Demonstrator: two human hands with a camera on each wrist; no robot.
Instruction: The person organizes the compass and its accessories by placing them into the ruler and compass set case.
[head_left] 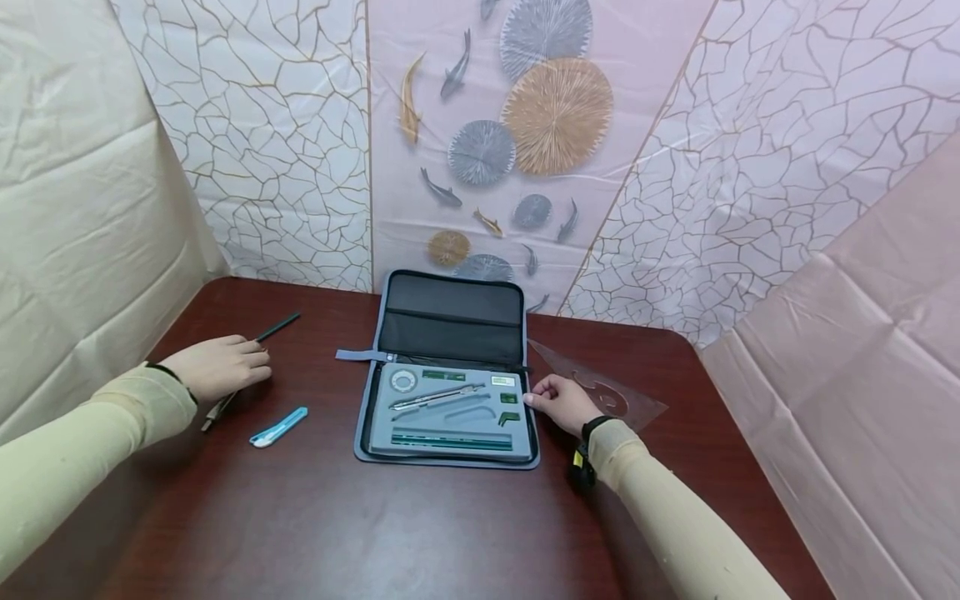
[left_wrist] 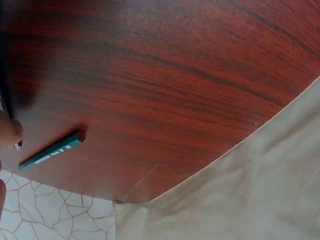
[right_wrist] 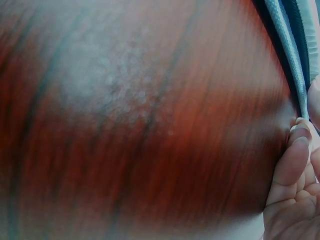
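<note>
An open zip case (head_left: 360,450) holds a grey tray of drawing tools: a compass (head_left: 438,397), green pencils (head_left: 450,440), a white ring-shaped piece (head_left: 402,381) and small green pieces. My right hand (head_left: 566,404) pinches the case's right edge between thumb and fingertips. At the left, my left hand (head_left: 221,368) is over a slim dark pen-like tool (head_left: 219,410) and grips it, its metal tip showing by the thumb in the left wrist view; the palm hides its middle. Just beyond the fingers lies a green pencil (left_wrist: 52,150).
A blue and white box cutter (head_left: 279,427) lies between left hand and case. A clear plastic sheet (head_left: 600,387) lies behind the right hand, and a black and yellow object (head_left: 579,468) is by the right wrist. Cloth-covered walls (head_left: 300,150) border the table.
</note>
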